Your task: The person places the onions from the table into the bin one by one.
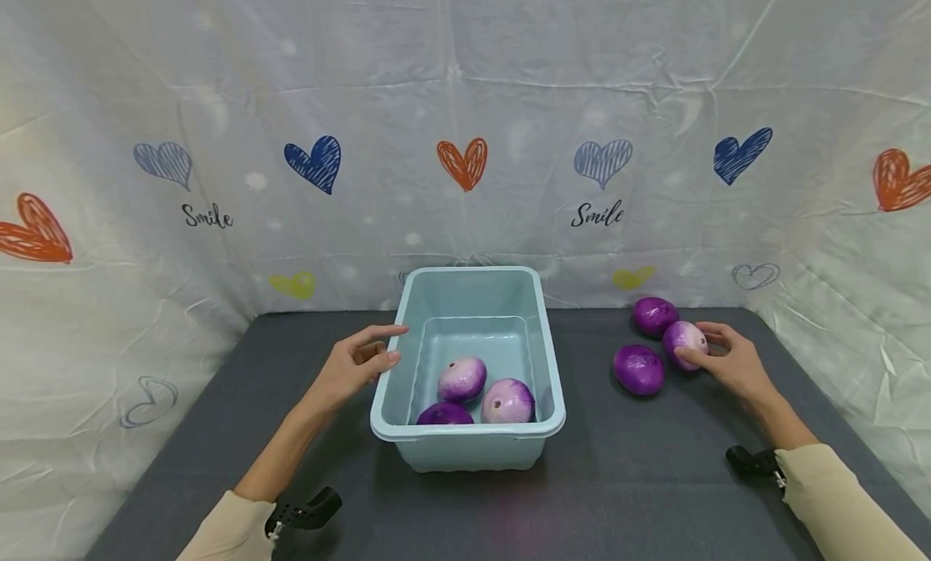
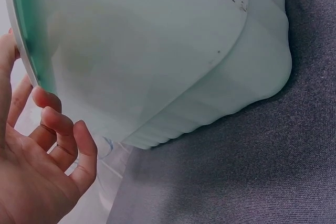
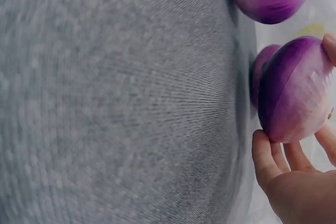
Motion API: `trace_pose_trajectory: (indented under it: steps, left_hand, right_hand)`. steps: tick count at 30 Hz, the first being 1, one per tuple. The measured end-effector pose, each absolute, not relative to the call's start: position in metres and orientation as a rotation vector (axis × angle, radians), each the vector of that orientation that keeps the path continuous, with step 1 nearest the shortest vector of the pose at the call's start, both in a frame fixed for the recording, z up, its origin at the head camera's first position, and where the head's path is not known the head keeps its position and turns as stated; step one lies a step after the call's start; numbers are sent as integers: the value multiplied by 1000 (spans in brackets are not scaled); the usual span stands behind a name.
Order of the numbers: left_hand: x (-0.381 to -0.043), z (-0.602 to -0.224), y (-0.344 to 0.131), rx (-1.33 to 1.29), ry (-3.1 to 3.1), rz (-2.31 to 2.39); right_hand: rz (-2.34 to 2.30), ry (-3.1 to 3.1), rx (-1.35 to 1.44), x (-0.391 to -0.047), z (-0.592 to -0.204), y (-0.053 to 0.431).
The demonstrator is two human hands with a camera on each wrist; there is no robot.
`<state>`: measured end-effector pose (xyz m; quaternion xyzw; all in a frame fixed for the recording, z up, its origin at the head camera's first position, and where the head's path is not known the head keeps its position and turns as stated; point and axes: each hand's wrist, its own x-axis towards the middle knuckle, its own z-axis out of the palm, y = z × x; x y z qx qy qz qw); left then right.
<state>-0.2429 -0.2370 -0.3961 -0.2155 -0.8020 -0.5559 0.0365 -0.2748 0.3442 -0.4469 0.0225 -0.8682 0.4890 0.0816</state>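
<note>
At the left rim of a light blue plastic bin (image 1: 473,456), my left hand (image 1: 361,359) holds the edge. Its thumb and index fingertip reach over the rim, and the other fingers curl along the outside wall (image 2: 147,40). Inside the bin lie a pale purple onion (image 1: 462,379), another pale onion (image 1: 507,401) and a dark purple one (image 1: 444,414). Over on the right, my right hand (image 1: 736,365) grips a purple-and-white onion (image 3: 296,90) between thumb and fingers. Beside that onion are two dark purple onions, one behind (image 1: 655,316) and one to its left (image 1: 638,369).
A dark grey cloth (image 1: 618,480) covers the table under the bin and onions. Directly behind the table hangs a white curtain (image 1: 524,157) printed with hearts and the word Smile. Black bands (image 1: 309,510) show on both wrists.
</note>
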Motion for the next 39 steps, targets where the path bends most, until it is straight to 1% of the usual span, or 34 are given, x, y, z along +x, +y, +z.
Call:
trace_pose_trajectory:
  steps: [20,28,39]
  left_hand:
    - [-243,-396,-237,-678,-2459,-1697]
    - [-244,-396,-238,-698,-2442,-1712]
    - [-242,-397,-237,-662,-2441,-1717]
  right_hand:
    - [1668,-2461,71,-261,-427,341]
    - [1796,-2377,136,-258,-416,332]
    - [1958,-2308,203,-259,-398,319]
